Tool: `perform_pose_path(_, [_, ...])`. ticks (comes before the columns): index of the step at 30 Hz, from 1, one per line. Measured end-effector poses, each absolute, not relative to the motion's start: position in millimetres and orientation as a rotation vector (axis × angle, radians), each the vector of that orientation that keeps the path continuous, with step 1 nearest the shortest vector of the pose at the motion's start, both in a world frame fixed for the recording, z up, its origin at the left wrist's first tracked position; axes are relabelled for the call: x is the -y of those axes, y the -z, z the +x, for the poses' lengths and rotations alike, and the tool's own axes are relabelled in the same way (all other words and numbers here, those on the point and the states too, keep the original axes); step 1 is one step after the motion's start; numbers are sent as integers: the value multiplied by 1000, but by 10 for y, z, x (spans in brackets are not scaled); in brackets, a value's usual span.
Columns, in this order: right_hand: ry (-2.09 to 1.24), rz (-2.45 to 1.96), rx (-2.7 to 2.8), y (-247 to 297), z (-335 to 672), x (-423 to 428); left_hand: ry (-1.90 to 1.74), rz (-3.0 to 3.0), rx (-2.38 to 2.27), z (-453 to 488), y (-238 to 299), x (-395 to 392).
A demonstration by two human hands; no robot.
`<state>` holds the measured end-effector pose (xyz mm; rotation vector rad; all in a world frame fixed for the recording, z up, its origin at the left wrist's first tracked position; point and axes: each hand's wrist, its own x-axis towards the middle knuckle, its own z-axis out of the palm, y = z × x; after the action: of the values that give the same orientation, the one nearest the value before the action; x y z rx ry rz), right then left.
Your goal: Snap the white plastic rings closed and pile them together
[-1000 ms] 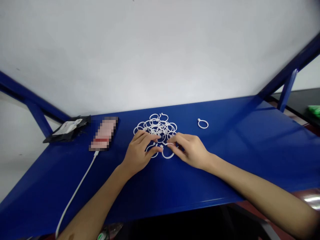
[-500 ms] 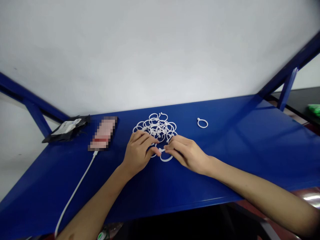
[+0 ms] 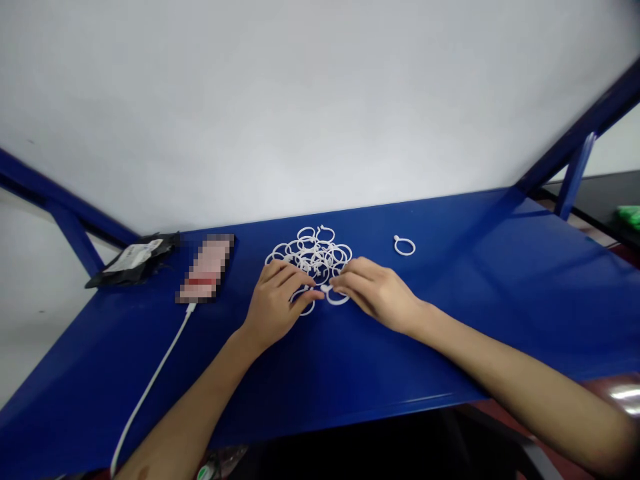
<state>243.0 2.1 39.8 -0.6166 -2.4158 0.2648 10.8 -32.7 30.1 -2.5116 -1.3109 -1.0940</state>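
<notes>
A white plastic ring [image 3: 337, 302] with a small knob is pinched between the thumb and fingers of my right hand [image 3: 377, 293], just in front of a pile. My left hand [image 3: 275, 300] faces it from the left, thumb and forefinger apart, fingertips close to the ring's knob. Partly hidden under my left thumb is another white ring [image 3: 305, 312]. Directly behind both hands lies the pile of white open rings [image 3: 320, 253], tangled over one another; my fingers cover its near edge.
One separate white ring [image 3: 405, 247] lies to the right on the blue table [image 3: 480, 267]. At the left are a blurred-out phone [image 3: 205, 267] with a white cable [image 3: 155, 380] and a black plastic packet [image 3: 135, 260]. A pale wall [image 3: 320, 113] rises behind.
My right hand has moved slightly up and away from me, with the pinched ring. More of the ring beneath my left thumb shows now. The pile looks the same.
</notes>
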Motion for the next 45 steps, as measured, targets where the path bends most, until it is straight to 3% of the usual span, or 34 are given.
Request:
perform_pose_path(11, [7,-1624,2013,-361,3146,-876,1113,-2364,1355,35,-374,290])
perform_pose_path(16, [78,-1846,2077,-327,3258,-928,1118,-2372,1368,57,-355,292])
perform_pose_path(20, [260,-1672,2124,-315,3135,-843,1119,-2396,1343,78,-340,299])
perform_pose_path(28, [-312,-776,2526,-316,2650,-402,1115,-2437,1347,110,-346,311])
perform_pose_path(45, [-217,-719,2570,-287,2539,-286,1075,-2518,1369,116,-292,309])
